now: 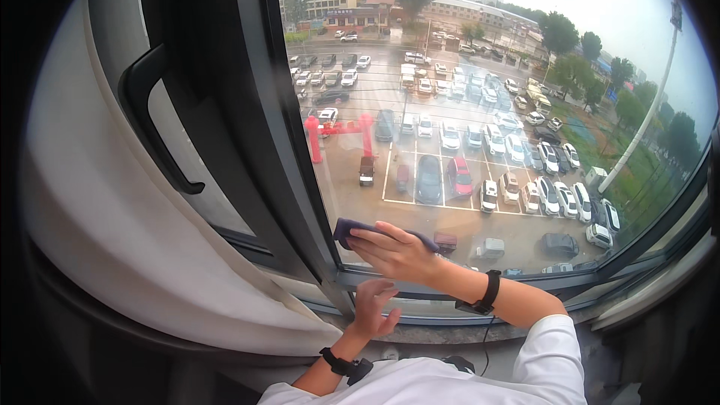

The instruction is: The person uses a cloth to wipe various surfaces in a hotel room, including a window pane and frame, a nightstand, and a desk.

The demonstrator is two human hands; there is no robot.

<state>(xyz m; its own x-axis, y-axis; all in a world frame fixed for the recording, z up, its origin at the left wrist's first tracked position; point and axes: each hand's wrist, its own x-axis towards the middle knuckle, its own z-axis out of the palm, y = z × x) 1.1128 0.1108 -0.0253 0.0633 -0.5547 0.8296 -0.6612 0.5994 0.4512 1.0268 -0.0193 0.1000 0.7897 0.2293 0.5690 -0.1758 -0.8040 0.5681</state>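
Note:
My right hand (394,253) presses a folded dark purple cloth (346,231) against the lower left part of the window pane (352,202), close to the dark frame. Its fingers lie over the cloth, which sticks out past the fingertips and along the upper side of the hand. Lower down, my left hand (372,309) is raised in front of the bottom window frame (341,281). Nothing shows in it; its fingers are loosely bent and the thumb stands apart. A smeary, hazy patch runs across the middle of the glass.
To the left are a dark window sash with a black handle (142,116) and a pale curtain (97,202) hanging down to the sill (427,334). Another light curtain (652,289) is at the right. A black cable (487,345) hangs by my right wrist. Beyond the glass lies a car park.

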